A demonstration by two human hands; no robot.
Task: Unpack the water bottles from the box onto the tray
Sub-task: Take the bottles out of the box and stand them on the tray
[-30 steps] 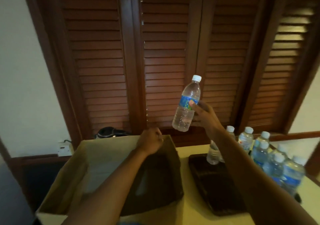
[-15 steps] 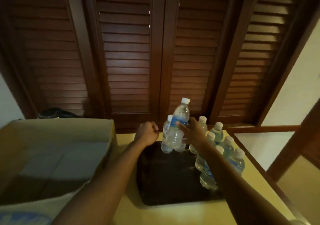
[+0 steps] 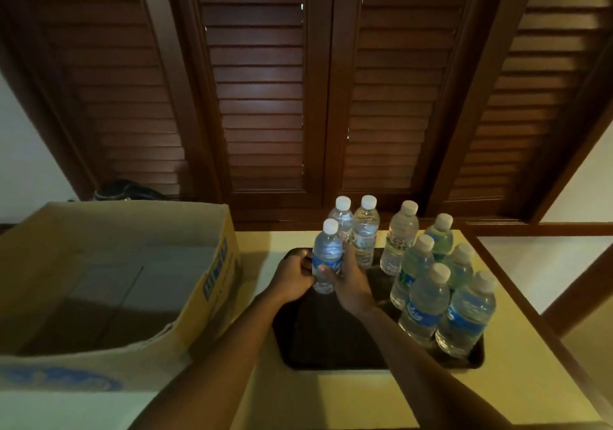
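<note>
The right hand (image 3: pixel 348 280) is wrapped around the lower half of a clear plastic water bottle (image 3: pixel 326 257) with a white cap and a blue label, fingers curled on its front. The left hand (image 3: pixel 293 278) sits on the bottle's other side, fingers curled in and touching it at label height, so the bottle is clasped between both hands. It stands upright over the far left part of a dark tray (image 3: pixel 325 340); whether its base rests on the tray is hidden by the hands.

Eight more capped bottles stand upright on the tray: two close behind the held one (image 3: pixel 365 230), one further right, and a tight cluster of five along the right edge (image 3: pixel 464 313), the nearest with blue labels. The tray is a smooth, shallow rectangle with rounded corners, and its near left part lies bare.

The tray lies on a pale yellow surface (image 3: pixel 348 396) with a dark wooden rim on its right side. Just left of the tray sits an open cardboard box (image 3: pixel 212 280), brown with blue print on its side; its inside shows only flat bottom flaps, as far as can be seen. A narrow strip of surface separates box and tray.

Behind everything rise dark wooden louvred shutters (image 3: pixel 298 98), flanked by pale walls. A dark object, too dim to name, sits behind the box.
</note>
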